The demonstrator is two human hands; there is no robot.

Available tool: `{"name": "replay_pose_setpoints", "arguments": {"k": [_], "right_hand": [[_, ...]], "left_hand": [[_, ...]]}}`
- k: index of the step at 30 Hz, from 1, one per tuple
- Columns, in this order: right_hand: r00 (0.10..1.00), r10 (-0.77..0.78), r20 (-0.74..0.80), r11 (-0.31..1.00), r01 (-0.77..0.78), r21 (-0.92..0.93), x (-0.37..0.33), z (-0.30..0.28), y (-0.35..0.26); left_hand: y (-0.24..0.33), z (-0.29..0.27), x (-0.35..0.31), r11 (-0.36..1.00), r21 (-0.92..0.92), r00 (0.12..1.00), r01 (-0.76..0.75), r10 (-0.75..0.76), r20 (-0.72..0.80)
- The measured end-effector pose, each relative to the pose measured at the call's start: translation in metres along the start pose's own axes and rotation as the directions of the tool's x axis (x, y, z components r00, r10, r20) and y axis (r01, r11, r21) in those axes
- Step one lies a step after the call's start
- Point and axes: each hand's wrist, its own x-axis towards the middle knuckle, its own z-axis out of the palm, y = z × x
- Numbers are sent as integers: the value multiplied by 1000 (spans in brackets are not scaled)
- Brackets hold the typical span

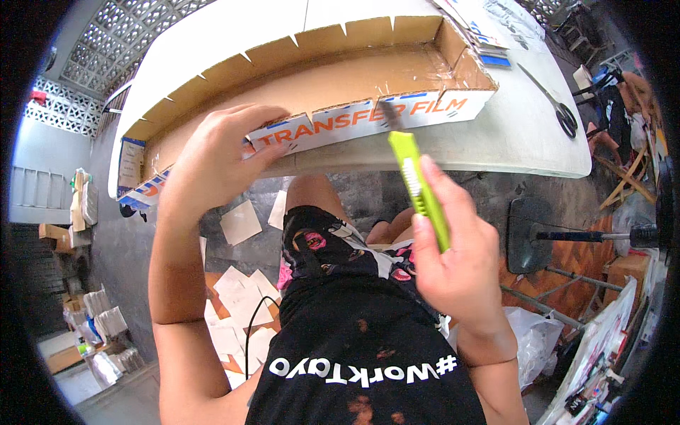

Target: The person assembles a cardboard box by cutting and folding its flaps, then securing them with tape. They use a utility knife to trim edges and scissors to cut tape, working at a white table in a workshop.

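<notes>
A long, shallow cardboard box (453,106) lies on the white table, its far and near walls slit into flaps along the top edge. The near wall is white outside, with orange and blue print. My left hand (216,145) pinches this wall left of its middle, fingers over the top edge and thumb on the outer face. In my right hand (460,258) is a lime-green utility knife (414,180), with the thumb along its handle. Its blurred blade points at the near wall's top edge, right of the middle; whether it touches the cardboard I cannot tell.
Black-handled scissors (559,113) lie on the white table (524,152) to the right of the box. Beyond its right end are stacked flat sheets (485,35). Paper pieces (244,301) litter the floor at left, and a black padded seat (529,234) stands at right.
</notes>
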Motion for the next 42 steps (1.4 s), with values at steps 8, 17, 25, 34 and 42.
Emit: {"name": "replay_pose_setpoints", "arguments": {"k": [8, 17, 25, 34, 42], "right_hand": [[994, 13, 109, 968, 15, -251, 17, 32, -28], [995, 48, 88, 964, -23, -264, 15, 46, -34], [979, 108, 173, 855, -3, -519, 17, 53, -49], [970, 153, 191, 821, -17, -571, 22, 54, -55], [970, 145, 195, 844, -18, -536, 26, 55, -51]], "left_hand": [[19, 33, 23, 990, 121, 983, -75, 94, -160], [24, 39, 32, 986, 144, 993, 87, -75, -90], [23, 42, 33, 989, 110, 984, 102, -85, -154], [26, 40, 35, 980, 142, 985, 138, -122, -119], [24, 42, 33, 983, 124, 983, 134, -116, -141]]}}
